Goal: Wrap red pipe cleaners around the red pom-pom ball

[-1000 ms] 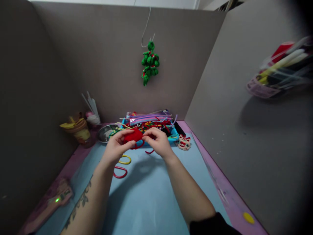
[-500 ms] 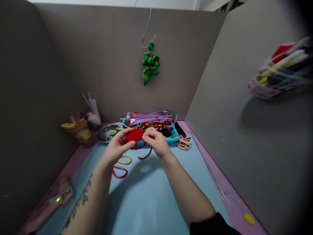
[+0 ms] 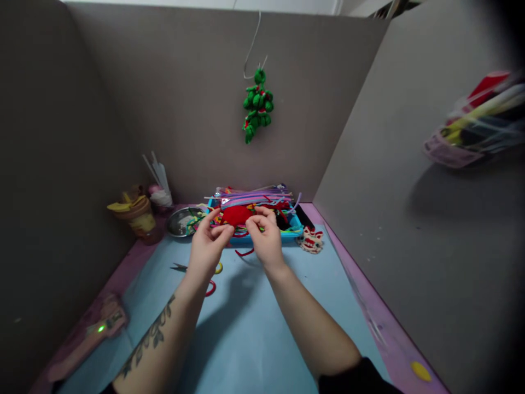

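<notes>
Between my two hands, above the front of the blue tray, is a rounded red fuzzy piece (image 3: pixel 237 215). My left hand (image 3: pixel 208 241) pinches its left edge between thumb and fingers. With curled fingertips, my right hand (image 3: pixel 266 236) grips it on the right. A loose red strand (image 3: pixel 245 253), like a pipe cleaner, hangs below the piece. Scissors (image 3: pixel 210 288) with one red and one yellow handle loop lie on the blue mat, partly behind my left wrist.
Pipe cleaners and coloured scraps fill the blue tray (image 3: pixel 296 221). A metal bowl (image 3: pixel 177 223) and a pot (image 3: pixel 141 219) stand left of it. A lion-face ornament (image 3: pixel 311 241) lies to the right. A pink glue gun (image 3: pixel 92 339) with a green light is at lower left.
My left hand has shifted right, uncovering the scissors' blades. The red piece sits slightly farther right, and its loose strand has swung higher. The whole view has turned slightly left.
</notes>
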Demonstrator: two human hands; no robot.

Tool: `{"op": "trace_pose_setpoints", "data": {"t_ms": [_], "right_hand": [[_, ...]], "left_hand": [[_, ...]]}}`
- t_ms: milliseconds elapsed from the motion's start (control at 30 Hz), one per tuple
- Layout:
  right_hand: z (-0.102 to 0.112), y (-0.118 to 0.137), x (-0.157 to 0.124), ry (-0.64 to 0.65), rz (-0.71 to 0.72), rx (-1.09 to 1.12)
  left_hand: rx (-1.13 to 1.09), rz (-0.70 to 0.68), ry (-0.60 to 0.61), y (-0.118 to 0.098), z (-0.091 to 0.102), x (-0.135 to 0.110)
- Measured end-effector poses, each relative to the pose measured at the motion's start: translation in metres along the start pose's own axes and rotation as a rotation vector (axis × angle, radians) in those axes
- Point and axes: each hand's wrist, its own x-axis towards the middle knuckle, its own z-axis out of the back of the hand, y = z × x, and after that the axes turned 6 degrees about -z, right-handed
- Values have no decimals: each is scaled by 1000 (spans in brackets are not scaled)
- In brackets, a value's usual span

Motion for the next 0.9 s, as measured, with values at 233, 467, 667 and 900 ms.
{"op": "trace_pose_setpoints", "data": {"t_ms": [233,467,667,900], "right_hand": [[-6,-2,-8,25,88,-59],[-6,-1,-8,46,70,-44],[-5,0,-8,38,77,-49],[-6,0,-9,29,50,-54]], "left_hand": [[-123,40,5,-2,0,2],[-112,42,21,-2,2,3],[-62,74,34,-6,6,3],[84,-20,40,-7,3,1]]}}
